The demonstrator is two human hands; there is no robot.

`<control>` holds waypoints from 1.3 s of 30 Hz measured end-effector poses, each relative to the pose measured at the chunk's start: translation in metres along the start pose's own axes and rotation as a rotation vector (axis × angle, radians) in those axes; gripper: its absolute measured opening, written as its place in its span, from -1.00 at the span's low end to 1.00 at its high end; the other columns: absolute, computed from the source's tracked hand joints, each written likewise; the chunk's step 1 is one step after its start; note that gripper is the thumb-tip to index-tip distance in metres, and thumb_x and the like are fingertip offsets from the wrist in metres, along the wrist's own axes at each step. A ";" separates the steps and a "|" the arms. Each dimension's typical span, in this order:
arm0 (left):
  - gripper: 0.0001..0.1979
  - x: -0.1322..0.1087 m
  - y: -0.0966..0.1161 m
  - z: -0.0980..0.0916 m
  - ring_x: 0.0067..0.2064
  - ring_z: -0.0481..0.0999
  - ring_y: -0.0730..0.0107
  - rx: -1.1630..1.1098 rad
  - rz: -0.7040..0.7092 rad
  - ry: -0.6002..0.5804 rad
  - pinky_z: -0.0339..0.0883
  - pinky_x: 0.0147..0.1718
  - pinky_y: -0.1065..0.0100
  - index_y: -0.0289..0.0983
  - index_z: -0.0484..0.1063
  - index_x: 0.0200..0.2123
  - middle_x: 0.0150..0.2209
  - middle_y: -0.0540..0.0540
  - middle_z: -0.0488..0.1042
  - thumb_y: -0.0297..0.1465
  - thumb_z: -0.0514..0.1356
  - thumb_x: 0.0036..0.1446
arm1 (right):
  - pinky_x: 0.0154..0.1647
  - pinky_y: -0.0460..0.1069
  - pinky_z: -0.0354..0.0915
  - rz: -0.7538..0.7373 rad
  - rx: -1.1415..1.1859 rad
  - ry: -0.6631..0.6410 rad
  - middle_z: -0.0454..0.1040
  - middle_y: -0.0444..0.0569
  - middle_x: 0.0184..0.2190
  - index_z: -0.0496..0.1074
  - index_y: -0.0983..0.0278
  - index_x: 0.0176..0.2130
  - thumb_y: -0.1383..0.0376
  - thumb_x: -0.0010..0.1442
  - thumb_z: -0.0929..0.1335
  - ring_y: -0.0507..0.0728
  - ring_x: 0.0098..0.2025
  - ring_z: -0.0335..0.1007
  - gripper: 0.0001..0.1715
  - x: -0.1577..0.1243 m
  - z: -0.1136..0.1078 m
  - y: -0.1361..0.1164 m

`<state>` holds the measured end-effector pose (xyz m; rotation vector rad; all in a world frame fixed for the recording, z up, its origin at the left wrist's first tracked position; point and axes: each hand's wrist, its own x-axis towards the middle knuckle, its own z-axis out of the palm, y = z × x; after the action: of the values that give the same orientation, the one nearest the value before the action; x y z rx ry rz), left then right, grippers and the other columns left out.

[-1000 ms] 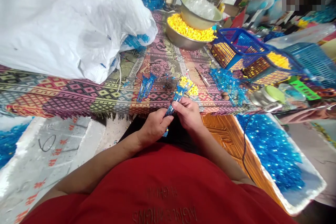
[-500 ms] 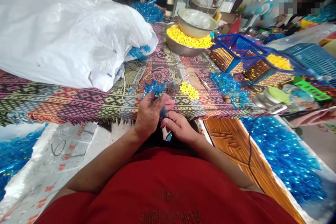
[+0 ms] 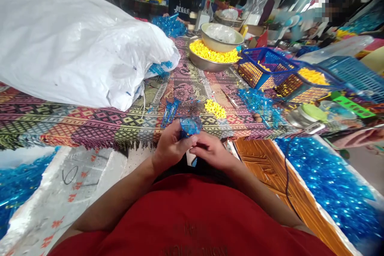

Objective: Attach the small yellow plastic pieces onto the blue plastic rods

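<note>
A clear blue plastic piece (image 3: 190, 127) with a flared top stands up between my hands, just in front of the table edge. My left hand (image 3: 169, 146) is closed around its left side, thumb across the front. My right hand (image 3: 214, 152) has its fingers pinched together at the lower end of the piece, touching the left thumb; what lies between these fingertips is hidden. Beyond my hands, a few slim blue plastic pieces (image 3: 170, 113) lie on the patterned cloth (image 3: 120, 122). Beside them are dark tiny bits (image 3: 195, 107) and a small heap of yellow pieces (image 3: 215, 109).
A big white sack (image 3: 90, 48) fills the left of the table. Behind are a metal basin (image 3: 207, 64) of yellow pieces with a bowl (image 3: 222, 40) on top, and blue baskets (image 3: 267, 68). Foam boxes of blue pieces (image 3: 327, 184) flank me. A person (image 3: 181, 4) sits across.
My hands have come closer together, and the blue piece now shows its flared top above them. My left hand has drawn back a little, uncovering the slim blue pieces on the cloth.
</note>
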<state>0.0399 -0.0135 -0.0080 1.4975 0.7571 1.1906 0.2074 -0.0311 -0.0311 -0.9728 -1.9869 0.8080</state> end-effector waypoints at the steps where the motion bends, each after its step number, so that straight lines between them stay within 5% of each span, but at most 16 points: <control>1: -0.86 -0.001 0.000 -0.002 -0.32 0.46 0.38 0.069 0.039 -0.024 0.34 -0.27 0.35 -0.28 0.41 -0.31 -0.33 -0.08 0.49 -0.37 0.24 0.03 | -0.24 0.00 0.35 -0.022 -0.042 0.072 0.48 -0.01 -0.27 0.44 0.23 -0.15 0.09 0.16 0.36 0.11 -0.24 0.40 -0.68 0.001 -0.010 -0.006; 3: -0.81 0.000 -0.002 -0.002 -0.20 0.46 0.29 0.165 0.139 -0.080 0.32 -0.16 0.29 -0.27 0.44 -0.24 -0.24 -0.13 0.51 -0.36 0.24 0.03 | -0.09 0.09 0.34 -0.116 -0.174 0.187 0.43 0.06 -0.08 0.34 0.19 0.07 0.02 0.04 0.44 0.21 -0.05 0.36 -0.35 0.004 -0.027 -0.021; 5: -0.79 0.001 -0.003 0.001 -0.18 0.45 0.27 0.200 0.220 -0.118 0.31 -0.15 0.27 -0.27 0.45 -0.24 -0.23 -0.14 0.51 -0.35 0.25 0.02 | 0.03 0.17 0.29 -0.231 -0.287 0.172 0.40 0.09 -0.02 0.28 0.17 0.14 -0.03 -0.06 0.48 0.27 0.02 0.33 -0.16 0.009 -0.038 -0.036; 10: -0.91 -0.004 0.000 0.007 -0.41 0.39 0.41 0.313 0.287 -0.182 0.28 -0.39 0.38 -0.27 0.38 -0.34 -0.42 -0.06 0.47 -0.37 0.19 0.08 | -0.09 0.14 0.34 -0.316 -0.431 0.096 0.46 0.03 -0.23 0.44 0.17 -0.08 -0.03 -0.05 0.47 0.24 -0.16 0.40 -0.42 0.021 -0.044 -0.058; 15: -0.87 -0.008 -0.001 0.006 -0.36 0.44 0.35 0.418 0.386 -0.191 0.28 -0.35 0.36 -0.27 0.37 -0.29 -0.38 -0.12 0.49 -0.41 0.14 0.04 | -0.28 0.04 0.33 -0.283 -0.434 0.230 0.43 -0.02 -0.42 0.45 0.23 -0.27 -0.01 -0.05 0.46 0.14 -0.35 0.37 -0.56 0.025 -0.031 -0.045; 19: -0.87 0.002 -0.009 -0.002 -0.49 0.41 0.43 0.318 0.038 -0.221 0.27 -0.47 0.40 -0.29 0.36 -0.33 -0.48 -0.06 0.46 -0.35 0.14 0.06 | -0.25 0.03 0.35 -0.118 -0.285 0.212 0.47 -0.03 -0.36 0.45 0.25 -0.20 -0.06 -0.03 0.44 0.13 -0.31 0.40 -0.47 0.028 -0.028 -0.021; 22: -0.82 0.012 -0.011 -0.018 -0.69 0.29 0.49 0.017 -0.370 -0.531 0.16 -0.68 0.46 -0.31 0.33 -0.32 -0.64 0.02 0.36 -0.29 0.10 0.11 | 0.02 0.10 0.31 -0.130 -0.172 0.040 0.43 0.06 -0.01 0.31 0.19 0.11 0.02 0.05 0.43 0.21 0.01 0.36 -0.31 0.024 -0.035 -0.009; 24: -0.78 0.016 -0.011 -0.027 -0.68 0.34 0.45 -0.115 -0.481 -0.717 0.19 -0.70 0.45 -0.33 0.33 -0.29 -0.63 -0.02 0.39 -0.27 0.07 0.13 | 0.13 0.12 0.23 -0.196 -0.152 -0.028 0.36 0.04 0.10 0.23 0.12 0.20 0.14 0.14 0.40 0.19 0.13 0.27 -0.34 0.020 -0.037 -0.006; 26: -0.77 0.017 -0.008 -0.030 -0.60 0.43 0.40 0.008 -0.413 -0.703 0.29 -0.62 0.41 -0.33 0.35 -0.25 -0.54 -0.06 0.44 -0.28 0.07 0.14 | 0.11 0.11 0.24 -0.218 -0.158 0.004 0.39 0.02 0.05 0.24 0.09 0.20 0.23 0.20 0.36 0.16 0.10 0.29 -0.42 0.017 -0.036 -0.003; 31: -0.75 0.005 0.007 -0.009 -0.17 0.52 0.16 0.997 0.125 -0.222 0.41 -0.23 0.19 -0.36 0.34 -0.08 -0.18 -0.27 0.49 -0.39 0.03 0.22 | -0.03 0.08 0.33 -0.166 -0.178 0.180 0.43 0.00 -0.10 0.34 0.11 0.13 0.22 0.18 0.37 0.14 -0.05 0.34 -0.50 0.016 -0.026 0.002; 34: -0.70 -0.002 0.010 -0.001 -0.19 0.52 0.13 1.275 0.274 -0.225 0.42 -0.27 0.18 -0.40 0.33 -0.08 -0.22 -0.30 0.48 -0.36 -0.08 0.30 | -0.17 0.04 0.37 -0.142 -0.200 0.190 0.40 0.00 -0.14 0.37 0.13 0.10 0.21 0.17 0.38 0.12 -0.16 0.36 -0.52 0.015 -0.025 0.001; 39: -0.71 -0.003 0.000 -0.009 -0.17 0.53 0.16 1.238 0.332 -0.361 0.42 -0.23 0.21 -0.41 0.32 -0.09 -0.21 -0.29 0.48 -0.38 -0.11 0.31 | -0.38 -0.02 0.37 -0.060 -0.180 0.152 0.34 -0.02 -0.22 0.41 0.16 0.00 0.21 0.19 0.36 0.07 -0.31 0.36 -0.65 0.009 -0.023 -0.002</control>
<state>0.0310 -0.0131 -0.0091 2.8411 1.0834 0.5681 0.2222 -0.0195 -0.0148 -1.0397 -1.9706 0.5132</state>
